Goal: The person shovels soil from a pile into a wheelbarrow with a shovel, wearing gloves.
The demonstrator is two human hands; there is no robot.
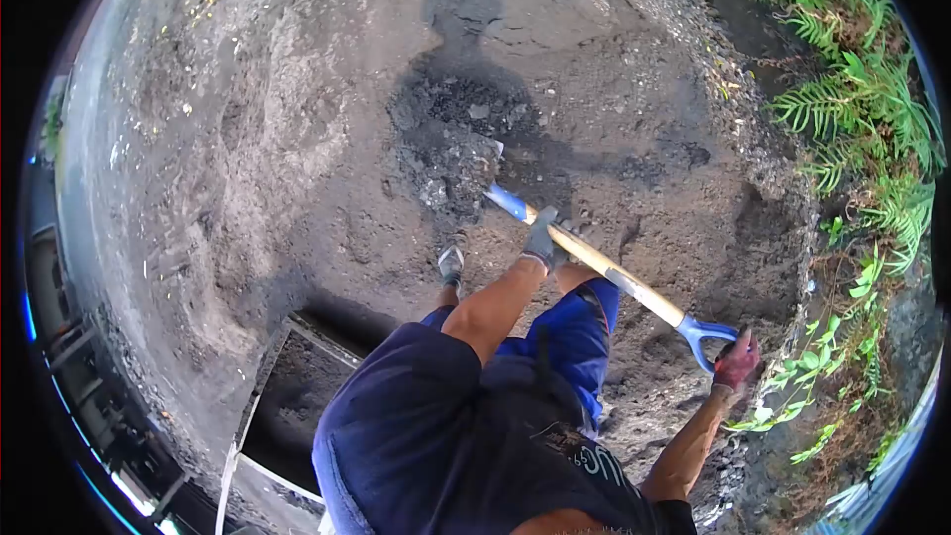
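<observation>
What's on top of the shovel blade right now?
The shovel blade carries a heap of dark soil and clods, with the left hand on the shaft and the right hand at the grip. The blade's metal face is mostly covered.

Both hands gloved, closed: left point(541, 241) arm fwd, right point(736, 363) out sideways.

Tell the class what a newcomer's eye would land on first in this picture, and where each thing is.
At centre, a shovel with a pale wooden shaft and blue fittings digs into dark, loose soil. The left hand, in a grey glove, grips mid-shaft; the right hand, in a red glove, holds the blue handle at lower right. Above lies the person's shadow, with green ferns along the right edge.
</observation>
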